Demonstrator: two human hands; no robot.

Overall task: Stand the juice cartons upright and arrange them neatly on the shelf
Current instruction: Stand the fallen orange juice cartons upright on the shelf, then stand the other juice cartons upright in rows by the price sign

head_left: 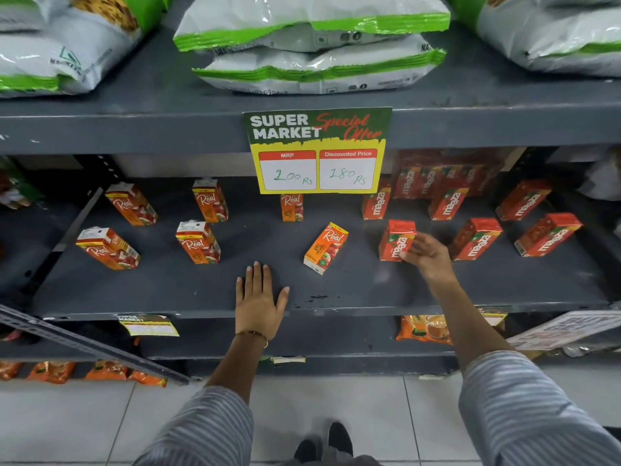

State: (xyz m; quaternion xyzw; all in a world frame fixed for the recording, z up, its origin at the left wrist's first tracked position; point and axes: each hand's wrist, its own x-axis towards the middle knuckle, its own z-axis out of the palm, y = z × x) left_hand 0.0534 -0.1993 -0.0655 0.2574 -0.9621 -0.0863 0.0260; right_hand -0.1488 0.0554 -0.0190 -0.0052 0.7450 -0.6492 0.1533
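My left hand (260, 299) lies flat, fingers spread, holding nothing, at the shelf's (168, 284) front edge. Just beyond it, my right hand's (425, 252) grip wraps loosely, not yet clamped, around the near red carton (396, 240), upright at mid-shelf. The tipped orange carton (326, 247) lies between my hands, long axis pointing back-right; I count six orange, roughly seven loose red.

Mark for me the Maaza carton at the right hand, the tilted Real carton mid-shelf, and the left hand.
Maaza carton (395, 242): head view, on its red front face.
Tilted Real carton (325, 248): head view, on its orange front face.
Left hand (258, 299): head view, on the back of the hand, flat on the shelf.
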